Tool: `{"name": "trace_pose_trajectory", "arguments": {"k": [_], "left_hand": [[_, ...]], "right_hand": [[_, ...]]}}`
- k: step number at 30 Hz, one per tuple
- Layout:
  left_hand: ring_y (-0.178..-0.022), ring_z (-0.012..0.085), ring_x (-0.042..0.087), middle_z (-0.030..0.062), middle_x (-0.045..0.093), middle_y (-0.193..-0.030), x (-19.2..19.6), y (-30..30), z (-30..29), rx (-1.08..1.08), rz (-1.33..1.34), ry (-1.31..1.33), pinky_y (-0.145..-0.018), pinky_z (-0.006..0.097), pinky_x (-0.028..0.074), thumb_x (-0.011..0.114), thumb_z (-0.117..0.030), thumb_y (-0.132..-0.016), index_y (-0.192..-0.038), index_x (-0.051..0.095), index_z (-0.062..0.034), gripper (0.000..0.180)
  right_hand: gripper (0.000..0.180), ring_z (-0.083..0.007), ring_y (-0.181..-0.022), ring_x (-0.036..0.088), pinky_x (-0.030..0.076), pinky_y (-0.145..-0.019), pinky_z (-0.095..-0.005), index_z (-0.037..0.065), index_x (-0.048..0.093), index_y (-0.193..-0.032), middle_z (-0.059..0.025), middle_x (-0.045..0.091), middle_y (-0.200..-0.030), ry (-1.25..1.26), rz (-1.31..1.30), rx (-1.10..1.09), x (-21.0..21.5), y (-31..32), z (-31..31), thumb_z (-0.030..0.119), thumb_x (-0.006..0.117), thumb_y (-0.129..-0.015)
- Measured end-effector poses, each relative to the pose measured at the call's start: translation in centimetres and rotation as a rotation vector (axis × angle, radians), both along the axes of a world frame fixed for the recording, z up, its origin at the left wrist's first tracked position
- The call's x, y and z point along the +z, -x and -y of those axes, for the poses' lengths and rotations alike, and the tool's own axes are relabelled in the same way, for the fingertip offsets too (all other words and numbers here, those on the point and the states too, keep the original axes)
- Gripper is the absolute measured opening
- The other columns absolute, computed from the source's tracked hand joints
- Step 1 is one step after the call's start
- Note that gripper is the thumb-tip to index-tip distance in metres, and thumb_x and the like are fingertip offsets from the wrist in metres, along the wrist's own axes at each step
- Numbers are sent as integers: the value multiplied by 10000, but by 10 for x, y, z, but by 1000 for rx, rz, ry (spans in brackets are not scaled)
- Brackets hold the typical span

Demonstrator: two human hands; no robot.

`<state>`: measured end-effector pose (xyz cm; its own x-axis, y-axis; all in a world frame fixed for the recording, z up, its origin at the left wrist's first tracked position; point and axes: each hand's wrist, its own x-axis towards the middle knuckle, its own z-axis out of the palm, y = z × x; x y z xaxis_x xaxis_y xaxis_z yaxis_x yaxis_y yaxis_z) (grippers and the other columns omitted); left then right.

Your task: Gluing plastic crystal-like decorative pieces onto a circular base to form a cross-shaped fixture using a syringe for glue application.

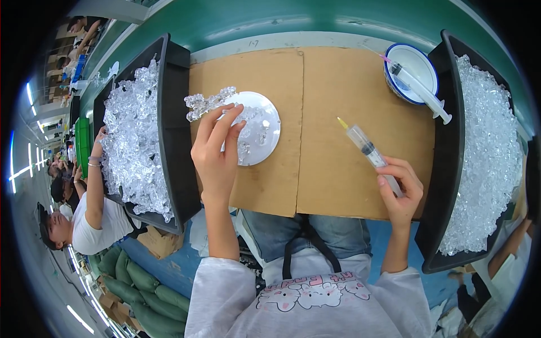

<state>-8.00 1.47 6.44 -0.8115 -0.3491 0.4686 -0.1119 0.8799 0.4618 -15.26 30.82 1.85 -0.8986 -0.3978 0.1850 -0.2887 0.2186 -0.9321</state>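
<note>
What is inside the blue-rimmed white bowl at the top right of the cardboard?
A clear syringe with a pink tip lies across the bowl, its plunger end overhanging the rim. The bowl's white interior looks otherwise bare; any liquid cannot be told.

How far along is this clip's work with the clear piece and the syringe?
Done: several clear parts already sit on the round disc. In hand: the left hand holds a clear plastic piece over the disc's edge; the right hand holds a syringe, tip off the work. Left: both black trays are heaped with clear pieces.
</note>
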Motion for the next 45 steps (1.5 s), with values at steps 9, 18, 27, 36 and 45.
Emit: {"name": "trace_pose_trajectory", "arguments": {"k": [9, 18, 27, 36, 45], "left_hand": [[-702, 183, 625, 84, 642, -962, 1, 5, -3, 21, 11, -10, -589, 272, 498, 659, 25, -774, -997, 679, -69, 243], [-683, 186, 617, 80, 642, -959, 1, 4, 1, -18, 1, 27, -582, 278, 492, 672, 3, -769, -1000, 679, -78, 245], [-664, 180, 602, 74, 646, -949, -4, 3, 2, -1, -11, 52, -570, 281, 488, 704, -39, -749, -1000, 687, -100, 258], [-811, 184, 641, 90, 658, -965, 0, 2, -2, 16, 31, 38, -601, 260, 510, 645, 74, -762, -1014, 683, -70, 293], [-818, 184, 647, 85, 664, -963, 1, 1, -3, 27, 41, 27, -590, 256, 511, 652, 58, -764, -1017, 687, -83, 292]], "right_hand": [[143, -144, -796, 605, 442, -636, -215, 7, 662, -861, -127, 646, -970, -31, -18, 8, 1, -2, 3, -27, 636, -724], [167, -214, -839, 649, 498, -718, -281, 19, 674, -851, -125, 661, -938, 4, 42, 179, 21, 7, 57, -36, 641, -697], [173, -221, -832, 653, 506, -722, -289, 33, 675, -836, -112, 664, -910, -34, 20, 232, 18, 14, 83, -33, 636, -681], [175, -211, -815, 655, 504, -705, -285, 42, 677, -816, -99, 668, -888, -98, -12, 211, 19, 10, 83, -35, 634, -666], [178, -197, -793, 657, 506, -677, -271, 47, 688, -818, -98, 669, -882, -119, -8, 191, 21, 9, 86, -30, 642, -663]]}}
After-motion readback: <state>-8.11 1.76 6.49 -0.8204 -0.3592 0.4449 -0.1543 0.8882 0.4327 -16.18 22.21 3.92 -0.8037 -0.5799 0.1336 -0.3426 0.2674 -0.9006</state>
